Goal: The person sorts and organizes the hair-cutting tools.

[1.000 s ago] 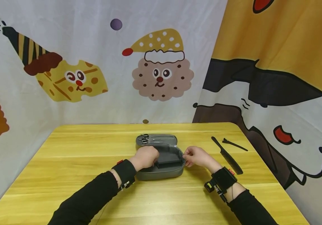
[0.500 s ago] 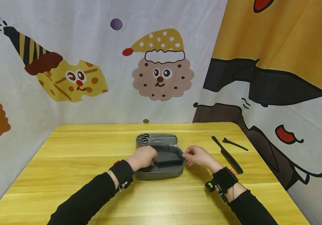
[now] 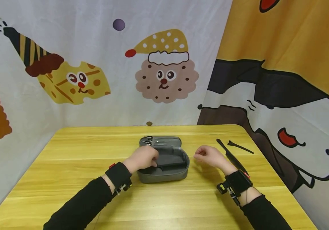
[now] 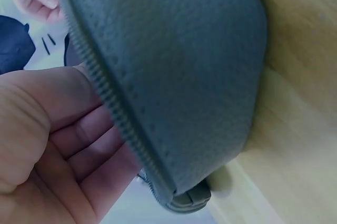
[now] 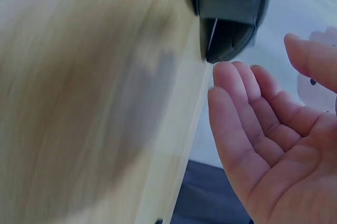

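A grey zip case (image 3: 165, 177) stands unzipped on the table, with its lid (image 3: 168, 141) folded back. Several scissors handles (image 3: 149, 139) stick out at the lid's left end. My left hand (image 3: 142, 157) reaches over the case's left end, fingers loosely bent down inside. The left wrist view shows this hand (image 4: 58, 134) beside the zipper edge; its fingertips are hidden behind the case wall. To the right of the case and apart from it hovers my right hand (image 3: 210, 156). Its fingers (image 5: 231, 124) are relaxed and hold nothing in the right wrist view.
A black comb (image 3: 234, 161) lies on the wooden table (image 3: 164, 204) at the right, partly behind the right wrist. Just beyond it lies a slim black hair clip (image 3: 240, 147). A printed curtain (image 3: 95, 111) hangs behind the table.
My right hand has left the case's right rim and moved right. My left hand has shifted slightly left and up at the case's left end. Case, comb and clip stay put.
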